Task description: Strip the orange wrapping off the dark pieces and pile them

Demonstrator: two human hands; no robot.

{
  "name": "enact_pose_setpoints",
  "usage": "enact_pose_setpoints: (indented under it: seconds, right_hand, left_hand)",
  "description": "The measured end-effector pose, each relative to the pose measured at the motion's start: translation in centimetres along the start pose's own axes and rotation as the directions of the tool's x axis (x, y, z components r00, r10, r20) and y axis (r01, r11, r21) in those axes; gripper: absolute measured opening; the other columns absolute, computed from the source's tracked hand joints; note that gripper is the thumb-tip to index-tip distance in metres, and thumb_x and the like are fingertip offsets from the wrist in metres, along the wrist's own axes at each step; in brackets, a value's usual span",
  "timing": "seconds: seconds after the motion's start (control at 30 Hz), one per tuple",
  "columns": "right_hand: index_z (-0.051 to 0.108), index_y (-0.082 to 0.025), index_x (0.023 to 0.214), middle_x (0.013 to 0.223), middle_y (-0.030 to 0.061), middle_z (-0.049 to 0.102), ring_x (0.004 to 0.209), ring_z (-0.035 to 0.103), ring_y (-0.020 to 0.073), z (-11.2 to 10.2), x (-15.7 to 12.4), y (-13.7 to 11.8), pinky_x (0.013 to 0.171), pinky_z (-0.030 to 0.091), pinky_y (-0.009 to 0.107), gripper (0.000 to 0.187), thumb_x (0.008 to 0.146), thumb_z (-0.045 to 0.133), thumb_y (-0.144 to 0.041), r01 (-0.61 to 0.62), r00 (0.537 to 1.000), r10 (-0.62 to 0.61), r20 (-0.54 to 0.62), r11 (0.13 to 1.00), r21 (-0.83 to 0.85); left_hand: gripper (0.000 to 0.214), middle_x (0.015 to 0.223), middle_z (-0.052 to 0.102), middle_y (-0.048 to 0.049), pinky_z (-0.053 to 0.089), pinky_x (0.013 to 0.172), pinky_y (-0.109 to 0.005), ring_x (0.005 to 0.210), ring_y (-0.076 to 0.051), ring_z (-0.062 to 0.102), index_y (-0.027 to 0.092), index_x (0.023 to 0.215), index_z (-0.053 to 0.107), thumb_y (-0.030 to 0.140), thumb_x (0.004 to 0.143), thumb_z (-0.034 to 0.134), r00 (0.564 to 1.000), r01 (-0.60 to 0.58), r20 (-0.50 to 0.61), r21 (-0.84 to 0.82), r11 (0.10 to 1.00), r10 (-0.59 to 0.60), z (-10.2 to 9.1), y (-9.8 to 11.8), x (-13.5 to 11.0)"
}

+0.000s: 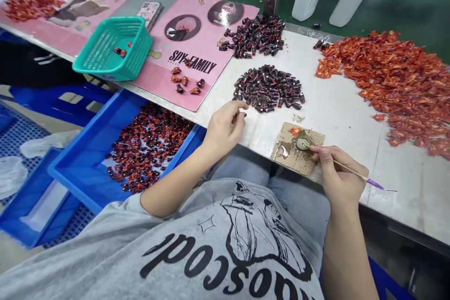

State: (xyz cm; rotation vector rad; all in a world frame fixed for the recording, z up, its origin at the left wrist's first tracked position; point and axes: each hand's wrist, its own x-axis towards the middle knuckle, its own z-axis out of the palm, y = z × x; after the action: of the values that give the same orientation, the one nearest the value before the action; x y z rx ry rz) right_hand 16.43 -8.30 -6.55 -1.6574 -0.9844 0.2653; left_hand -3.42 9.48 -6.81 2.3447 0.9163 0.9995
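My right hand (342, 173) grips a thin paintbrush (351, 168) with a purple section and a fine dark tip pointing right. The brush's other end reaches a small round cap (303, 144) holding pale liquid. Under the cap lies a stained cardboard square (295, 166) with an orange piece (295, 131) on it. My left hand (227, 126) is beside a pile of small black tubular pieces (269, 88), its fingers curled. A small dark bit shows at its fingertips; what it is, I cannot make out.
More black pieces (258, 35) lie behind. A large orange heap (397, 84) covers the right. On the pink mat (211, 86) are joined pieces (184, 80), a green basket (112, 72) and a phone (149, 13). A blue bin (80, 164) below the edge holds many red-black pieces.
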Motion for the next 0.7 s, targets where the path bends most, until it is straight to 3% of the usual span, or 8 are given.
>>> enact_pose_setpoints:
  seconds: [0.1,0.17,0.27,0.43,0.57,0.7]
  right_hand:
    - [0.079,-0.025,0.077,0.065,0.0006,0.069,0.062,0.064,0.0127,0.1,0.0,-0.1,0.058,0.052,0.025,0.033,0.087,0.068,-0.055,-0.048,0.999,0.048,-0.013,0.999,0.003]
    - [0.079,-0.025,0.077,0.064,0.0007,0.069,0.061,0.065,0.0130,0.2,0.0,-0.2,0.058,0.053,0.025,0.036,0.084,0.070,-0.059,-0.099,0.994,0.100,-0.036,0.995,0.031]
    - [0.079,-0.023,0.075,0.061,0.0011,0.068,0.059,0.065,0.0142,0.4,0.1,-0.3,0.058,0.054,0.027,0.042,0.077,0.074,-0.065,-0.184,0.977,0.193,-0.092,0.979,0.092]
    - [0.078,-0.020,0.073,0.057,0.0026,0.067,0.055,0.063,0.0149,0.5,0.4,-0.1,0.056,0.055,0.028,0.042,0.072,0.079,-0.062,-0.191,0.968,0.211,-0.133,0.970,0.150]
    - [0.077,-0.021,0.072,0.058,0.0030,0.069,0.053,0.064,0.0153,0.3,0.5,0.4,0.053,0.054,0.028,0.033,0.073,0.081,-0.055,-0.113,0.984,0.132,-0.117,0.981,0.156]
    - [0.076,-0.021,0.074,0.061,0.0036,0.071,0.055,0.065,0.0158,0.2,0.4,0.6,0.054,0.054,0.028,0.029,0.076,0.080,-0.050,-0.074,0.989,0.090,-0.113,0.987,0.142]
  left_hand:
    - [0.014,0.073,0.067,-0.0017,0.053,0.062,-0.023,0.063,-0.010,0.060,0.014,0.089,0.071,0.025,0.085,0.065,0.984,0.149,-0.025,-0.422,0.894,-0.176,-0.1,1.1,-0.4]
    - [0.021,0.075,0.071,-0.0024,0.057,0.064,-0.023,0.066,-0.011,0.066,0.014,0.082,0.072,0.034,0.078,0.078,0.954,0.256,0.052,-0.653,0.712,-0.296,-0.2,1.7,-0.5]
    - [0.032,0.071,0.074,-0.0020,0.060,0.063,-0.022,0.068,-0.013,0.072,0.015,0.078,0.076,0.040,0.066,0.091,0.894,0.369,0.186,-0.822,0.434,-0.408,-0.5,2.6,-0.5]
    - [0.037,0.070,0.073,0.0016,0.055,0.056,-0.015,0.061,-0.008,0.069,0.018,0.073,0.077,0.045,0.055,0.096,0.823,0.478,0.357,-0.856,0.197,-0.442,-0.9,3.8,-0.6]
    - [0.042,0.080,0.076,-0.0008,0.050,0.054,-0.015,0.059,-0.005,0.064,0.017,0.075,0.077,0.048,0.053,0.095,0.761,0.588,0.504,-0.802,0.106,-0.409,-0.2,4.3,-0.8]
    - [0.044,0.066,0.071,-0.0007,0.044,0.048,-0.016,0.054,-0.005,0.059,0.013,0.076,0.077,0.047,0.055,0.095,0.672,0.709,0.648,-0.702,0.061,-0.359,0.9,4.3,-1.2]
